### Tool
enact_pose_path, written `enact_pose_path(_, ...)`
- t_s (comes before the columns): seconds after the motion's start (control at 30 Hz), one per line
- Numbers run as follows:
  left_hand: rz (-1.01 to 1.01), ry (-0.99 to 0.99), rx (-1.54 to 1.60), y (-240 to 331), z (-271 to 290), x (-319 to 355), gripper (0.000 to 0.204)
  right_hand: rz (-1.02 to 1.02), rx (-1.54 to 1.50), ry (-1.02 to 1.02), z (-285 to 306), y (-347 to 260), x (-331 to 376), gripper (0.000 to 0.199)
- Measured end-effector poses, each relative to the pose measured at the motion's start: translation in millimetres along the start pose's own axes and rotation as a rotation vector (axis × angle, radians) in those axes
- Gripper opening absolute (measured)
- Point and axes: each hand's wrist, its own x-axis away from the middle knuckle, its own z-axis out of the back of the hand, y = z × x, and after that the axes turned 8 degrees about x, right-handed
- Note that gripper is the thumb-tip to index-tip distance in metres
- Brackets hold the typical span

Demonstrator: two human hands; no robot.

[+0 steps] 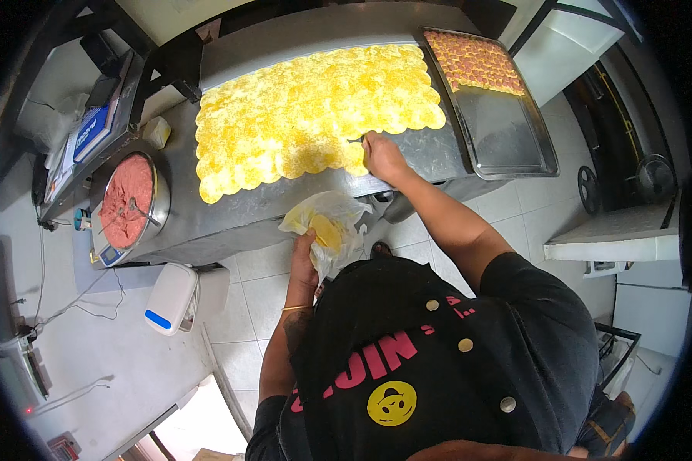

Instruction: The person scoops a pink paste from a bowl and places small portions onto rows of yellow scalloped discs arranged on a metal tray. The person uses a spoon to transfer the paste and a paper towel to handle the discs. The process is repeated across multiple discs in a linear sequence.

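Note:
My left hand (303,260) is closed around a clear plastic bag (344,209) in front of the table's near edge. Inside the bag shows a stack of yellow dough rounds (328,230). Over the table, my right hand (384,159) is closed, with its fingertips at the edge of a yellow dough round (354,159). That round lies at the near row of a wide sheet of overlapping rounds (307,100), speckled with white, which covers much of the steel table (242,213).
Left on the table, a steel bowl (162,201) of pink minced meat (123,192) with utensil handles stands on a scale (111,255). At right lies a metal tray (507,134), its far part covered with reddish-topped rounds (473,61). A white bin (171,296) stands below left.

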Motion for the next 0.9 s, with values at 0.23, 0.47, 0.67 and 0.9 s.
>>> enact_pose_path(0.23, -0.011, 0.010, 0.037, 0, -5, 11, 0.051, -0.025, 0.012, 0.041, -5, 12, -21, 0.013)
enact_pose_path(0.47, -0.019, -0.014, -0.025, 20, -28, 2, 0.043, 0.174, -0.186, 0.029, 44, -69, 38, 0.027)
enact_pose_path(0.67, -0.097, -0.181, -0.180, 12, -25, -36, 0.038, 0.180, -0.488, -0.398, 75, -113, 99, 0.026)
enact_pose_path(0.9, 0.064, -0.231, -0.116, 21, -73, -49, 0.040, 0.017, -0.576, -0.358, 99, -97, 97, 0.014)
